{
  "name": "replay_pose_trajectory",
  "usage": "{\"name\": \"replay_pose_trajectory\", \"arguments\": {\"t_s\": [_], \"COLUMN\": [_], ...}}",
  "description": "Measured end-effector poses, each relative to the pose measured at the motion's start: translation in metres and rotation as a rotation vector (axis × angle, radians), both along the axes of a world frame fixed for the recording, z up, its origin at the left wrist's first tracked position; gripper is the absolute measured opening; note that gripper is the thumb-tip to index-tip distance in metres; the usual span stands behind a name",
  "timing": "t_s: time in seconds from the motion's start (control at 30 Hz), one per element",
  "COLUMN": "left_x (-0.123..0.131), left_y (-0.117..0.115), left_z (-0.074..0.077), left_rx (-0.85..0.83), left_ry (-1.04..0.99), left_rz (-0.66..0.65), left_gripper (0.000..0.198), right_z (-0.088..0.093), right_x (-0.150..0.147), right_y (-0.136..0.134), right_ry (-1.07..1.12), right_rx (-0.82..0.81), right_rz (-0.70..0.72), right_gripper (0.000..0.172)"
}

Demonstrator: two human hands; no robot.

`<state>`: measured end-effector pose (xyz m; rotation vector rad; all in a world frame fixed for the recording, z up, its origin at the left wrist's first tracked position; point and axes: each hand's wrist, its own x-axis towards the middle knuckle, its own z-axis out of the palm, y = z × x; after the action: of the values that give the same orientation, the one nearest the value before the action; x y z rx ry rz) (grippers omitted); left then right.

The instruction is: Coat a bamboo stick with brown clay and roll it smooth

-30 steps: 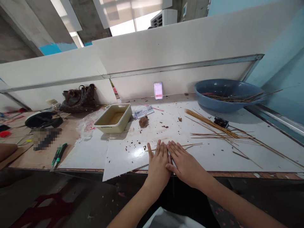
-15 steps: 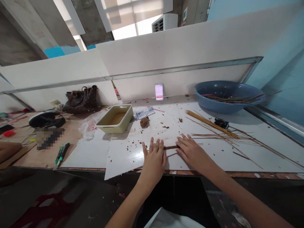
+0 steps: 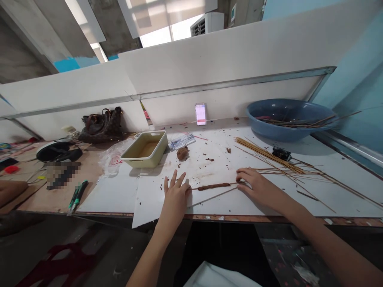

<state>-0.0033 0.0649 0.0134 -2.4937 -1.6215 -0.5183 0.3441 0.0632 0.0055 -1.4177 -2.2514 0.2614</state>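
From the head view, my left grip [image 3: 175,197] lies open and flat, just beside the clay-coated stick [image 3: 213,186] on the white tabletop [image 3: 155,199], while my right grip [image 3: 254,185] stays unclenched, its fingertips [image 3: 241,179] resting lightly across the stick's bare end

The person's left hand [image 3: 175,196] is lying palm down at about 7 o'clock in the view, and its spread fingers [image 3: 173,179] are pointing toward 12 o'clock. The right hand [image 3: 257,188] is resting at about 4 o'clock, well apart from the left one, with its slightly curved fingers [image 3: 243,177] pointing toward 9 o'clock. The left forearm [image 3: 146,251] is extending up from 6 o'clock, while the right forearm [image 3: 329,237] is reaching in from 4 o'clock, and both wrists are staying low and nearly straight.
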Motion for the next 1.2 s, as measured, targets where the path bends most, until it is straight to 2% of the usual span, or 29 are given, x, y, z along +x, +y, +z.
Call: {"name": "replay_pose_trajectory", "arguments": {"t_s": [0.13,0.3,0.47,0.7,0.83,0.93,1.0,1.1,1.2], "left_x": [-0.001,0.000,-0.002,-0.009,-0.007,-0.003,0.001,0.008,0.020], "left_y": [0.007,0.012,0.009,0.011,0.030,0.037,0.034,0.018,0.004], "left_z": [-0.005,-0.015,-0.017,-0.003,0.011,0.017,0.016,0.009,0.004], "left_rx": [-0.002,-0.009,-0.013,0.071,0.117,0.107,0.061,0.032,0.072], "left_ry": [0.019,0.020,-0.008,-0.112,-0.089,0.007,0.059,0.028,-0.040], "left_rz": [-0.012,-0.006,-0.039,-0.090,-0.076,-0.032,0.042,0.133,0.047], "left_gripper": [0.027,0.027,0.028,0.022,0.023,0.023,0.022,0.021,0.033], "right_z": [0.000,-0.007,-0.014,0.001,0.014,0.015,0.009,-0.002,-0.005], "right_x": [0.002,-0.001,0.001,0.001,-0.004,-0.011,-0.015,-0.019,-0.023], "right_y": [0.001,0.002,0.002,-0.004,0.010,0.024,0.029,0.025,0.016], "right_ry": [0.049,0.051,0.037,0.032,-0.031,-0.101,-0.140,-0.164,-0.144], "right_rx": [-0.059,-0.050,-0.026,0.023,0.088,0.116,0.112,0.096,0.135], "right_rz": [0.004,-0.009,0.009,0.041,0.028,-0.002,-0.031,-0.039,-0.030], "right_gripper": [0.017,0.018,0.017,0.013,0.011,0.008,0.008,0.013,0.017]}}
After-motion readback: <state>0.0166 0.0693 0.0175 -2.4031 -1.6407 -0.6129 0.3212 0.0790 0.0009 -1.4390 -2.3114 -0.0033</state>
